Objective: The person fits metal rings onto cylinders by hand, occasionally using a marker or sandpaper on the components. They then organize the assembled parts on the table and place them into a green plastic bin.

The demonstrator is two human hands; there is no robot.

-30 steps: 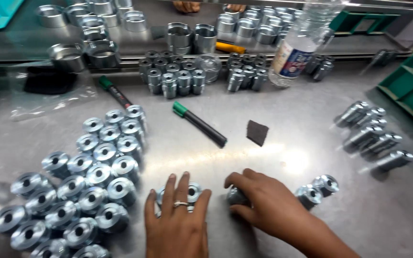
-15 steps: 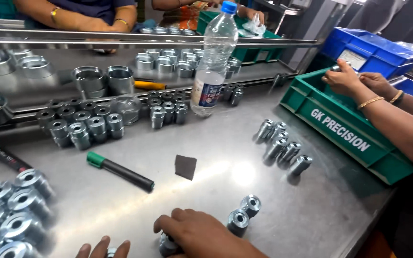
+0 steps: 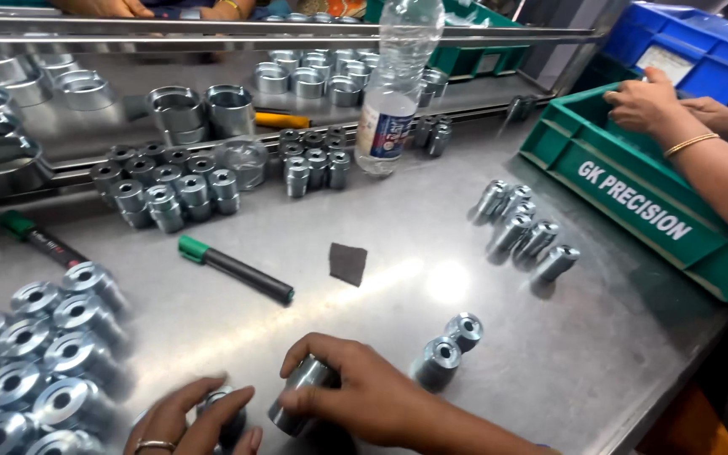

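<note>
Right hand (image 3: 364,396): fingers wrapped round a tilted silver machined metal cylinder (image 3: 301,394), lifted just off the steel worktop (image 3: 431,219); left hand (image 3: 191,421): fingers cupped over a second silver bush (image 3: 221,413); finished cylinders (image 3: 35,345) clustered left, two loose ones (image 3: 451,350) beside the right hand

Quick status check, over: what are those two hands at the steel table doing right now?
Right hand gripping a metal cylinder. Left hand on another metal part. Two loose parts just beside.
</note>
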